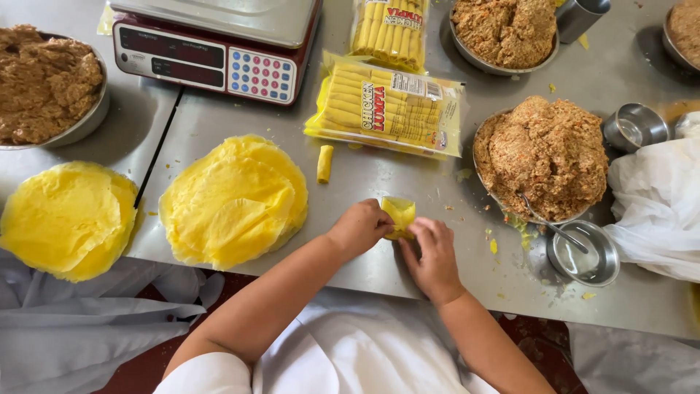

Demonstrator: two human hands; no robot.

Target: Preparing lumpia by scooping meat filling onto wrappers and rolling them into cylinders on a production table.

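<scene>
My left hand point(359, 227) and my right hand point(435, 252) both pinch a small yellow wrapper point(400, 214) folded on the steel table point(408, 182). The fingers of both hands close on its lower edges. One finished yellow roll point(324, 163) lies just beyond my left hand. A stack of round yellow wrappers point(233, 201) sits to the left of my left hand. A metal bowl heaped with brown filling point(545, 155) stands to the right, beyond my right hand.
A second wrapper stack point(67, 219) lies at far left. Two clear packs of yellow rolls point(386, 109) and a digital scale point(219, 47) stand behind. More filling bowls point(45, 84) point(504, 31), a small bowl with a spoon point(583, 252), metal cups point(633, 128) and white plastic point(656, 208) surround them.
</scene>
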